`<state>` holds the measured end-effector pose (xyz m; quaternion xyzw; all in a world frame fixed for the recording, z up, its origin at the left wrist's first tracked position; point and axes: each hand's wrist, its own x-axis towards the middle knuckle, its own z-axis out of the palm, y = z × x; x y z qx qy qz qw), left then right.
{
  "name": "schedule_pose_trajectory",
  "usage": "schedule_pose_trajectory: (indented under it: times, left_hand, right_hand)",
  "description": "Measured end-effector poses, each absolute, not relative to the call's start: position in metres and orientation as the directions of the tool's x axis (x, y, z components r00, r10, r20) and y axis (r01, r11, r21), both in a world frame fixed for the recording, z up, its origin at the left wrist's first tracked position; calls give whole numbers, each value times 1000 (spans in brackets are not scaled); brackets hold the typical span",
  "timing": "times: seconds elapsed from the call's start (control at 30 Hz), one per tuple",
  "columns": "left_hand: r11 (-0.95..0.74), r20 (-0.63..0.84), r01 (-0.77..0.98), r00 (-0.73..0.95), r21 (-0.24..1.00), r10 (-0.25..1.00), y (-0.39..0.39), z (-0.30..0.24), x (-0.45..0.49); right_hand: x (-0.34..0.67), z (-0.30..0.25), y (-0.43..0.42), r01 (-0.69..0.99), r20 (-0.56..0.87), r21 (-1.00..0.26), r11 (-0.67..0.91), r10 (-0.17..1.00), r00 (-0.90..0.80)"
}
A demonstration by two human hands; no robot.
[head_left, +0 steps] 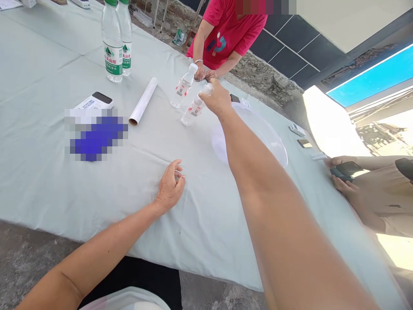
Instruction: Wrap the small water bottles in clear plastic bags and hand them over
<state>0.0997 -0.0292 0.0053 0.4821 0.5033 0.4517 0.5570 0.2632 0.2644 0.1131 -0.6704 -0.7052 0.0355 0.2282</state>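
My right hand (215,97) is stretched far across the table, its fingers closed round the upper part of a clear plastic bottle (194,111) with a red and white label. The bottle is tilted, its base toward the left. Just beyond it stands another clear bottle (184,86) with a white cap. My left hand (171,185) rests on the pale tablecloth (206,206), fingers loosely curled and apart, with nothing in them. A translucent basin (258,129) lies beside my right forearm, which partly hides it.
Two green-capped water bottles (112,56) stand at the back left. A white roll (143,101) lies near a phone (102,98) on a box and a blurred blue patch (97,137). A person in a pink shirt (222,34) leans at the far edge; another person's hands (343,172) hold a phone at right.
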Motion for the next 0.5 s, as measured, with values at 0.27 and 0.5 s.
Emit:
schedule_pose_trajectory:
  times: [0.27,0.5]
  left_hand:
    - [142,-139,-34,74,989,987,-28,6,99]
    - [109,-112,42,84,993,990,-29,9,102]
  right_hand:
    - [321,145,238,956,351,-292,-28,927,135]
    - [410,134,165,819,-59,-264,-510,856,514]
